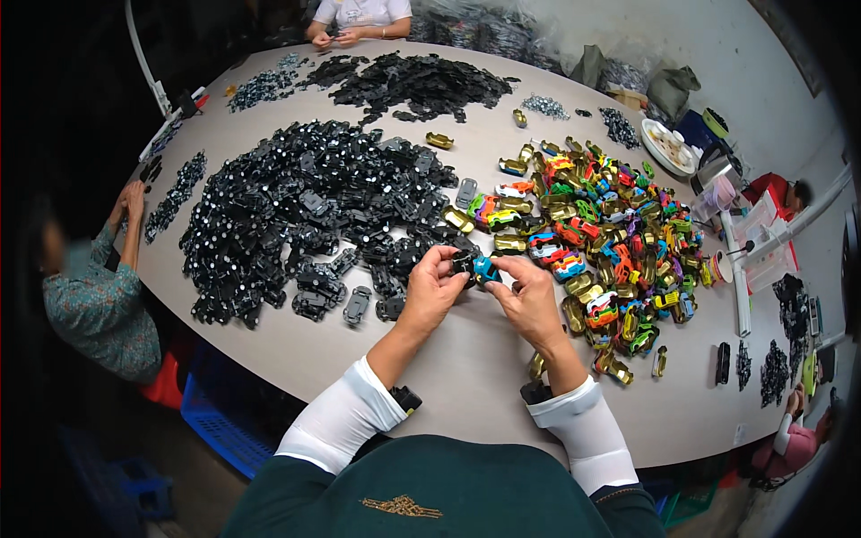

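My left hand (434, 287) and my right hand (529, 296) meet over the table's near middle. Between them they grip a small toy car: a black chassis part (463, 262) on the left-hand side and a blue car body (486, 269) on the right-hand side, pressed together. Just left of my hands lies a big heap of black chassis parts (305, 215). To the right spreads a pile of coloured and gold toy car bodies (601, 242).
The grey round table (448, 359) also bears another black pile (421, 82) at the back. A person sits at the left (94, 296), another at the far side (359, 22), others at the right. A white plate (668, 148) and a blue crate (215, 426) are nearby.
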Motion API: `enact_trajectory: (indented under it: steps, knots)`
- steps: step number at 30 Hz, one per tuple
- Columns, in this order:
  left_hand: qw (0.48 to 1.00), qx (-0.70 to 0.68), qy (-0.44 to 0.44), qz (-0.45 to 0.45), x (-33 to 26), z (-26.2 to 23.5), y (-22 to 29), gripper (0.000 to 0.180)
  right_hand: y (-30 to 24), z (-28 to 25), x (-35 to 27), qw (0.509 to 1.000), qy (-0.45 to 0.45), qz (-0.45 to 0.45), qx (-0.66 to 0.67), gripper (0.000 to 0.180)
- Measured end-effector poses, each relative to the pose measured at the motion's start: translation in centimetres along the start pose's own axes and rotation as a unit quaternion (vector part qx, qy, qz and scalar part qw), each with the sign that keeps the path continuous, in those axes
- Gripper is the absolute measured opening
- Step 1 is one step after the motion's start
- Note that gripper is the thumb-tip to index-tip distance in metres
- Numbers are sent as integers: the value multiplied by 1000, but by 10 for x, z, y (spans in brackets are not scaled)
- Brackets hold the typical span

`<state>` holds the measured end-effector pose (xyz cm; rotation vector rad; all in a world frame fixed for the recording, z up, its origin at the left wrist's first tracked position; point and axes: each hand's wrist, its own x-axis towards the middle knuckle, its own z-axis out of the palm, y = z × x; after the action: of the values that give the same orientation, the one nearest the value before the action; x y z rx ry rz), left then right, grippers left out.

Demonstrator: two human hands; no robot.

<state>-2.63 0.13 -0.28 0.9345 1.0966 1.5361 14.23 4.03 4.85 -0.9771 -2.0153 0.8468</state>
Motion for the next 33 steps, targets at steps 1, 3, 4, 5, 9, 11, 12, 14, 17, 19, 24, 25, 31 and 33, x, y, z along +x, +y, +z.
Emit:
enact_trajectory:
  steps: [1, 3, 4, 5, 9, 11, 12, 14, 17, 19, 24, 25, 31, 33]
  knots:
    - [1000, 1, -4, 0, -1, 0, 0, 33, -1, 2, 0, 998, 19, -47, -40, 33]
    - [1000, 1, -11, 3, -2, 1, 2, 34, -3, 1, 0, 991, 40, -75, -107, 33]
    - [1000, 9, -18, 4, -2, 1, 2, 35, -8, 0, -1, 988, 44, -65, -133, 33]
    - [1000, 16, -25, 6, -3, 2, 2, 35, -12, -2, -1, 984, 48, -57, -160, 33]
    - [999, -22, -34, -6, -3, 3, 0, 37, -15, -8, 0, 996, -18, 76, 39, 33]
    - [999, -34, -34, -12, -6, 5, 3, 35, -4, -6, 0, 992, -25, 62, 108, 33]
    - [999, -32, -33, -16, -6, 4, 5, 34, -1, -7, 1, 991, -45, 79, 98, 31]
    - [999, -35, -27, -16, -7, 5, 6, 32, 1, -2, 2, 992, -11, 34, 122, 32]
    - [1000, 4, -10, 10, -7, 5, 1, 29, -5, 5, -1, 993, 53, 1, 109, 36]
    - [994, 101, 3, 45, -5, 1, -3, 27, -18, 6, -3, 995, 70, 8, 69, 39]
    - [985, 139, 32, 93, -13, 9, 7, 22, -22, 8, -6, 998, 34, -21, -51, 37]
    - [984, 136, 37, 110, -14, 12, 10, 22, -18, 9, -7, 996, 24, -42, -73, 35]
    - [979, 169, 33, 110, -18, 13, 19, 20, -19, 12, -6, 997, 31, -42, -60, 35]
    - [969, 208, 23, 131, -18, 13, 23, 18, -18, 13, -5, 997, 26, -35, -62, 35]
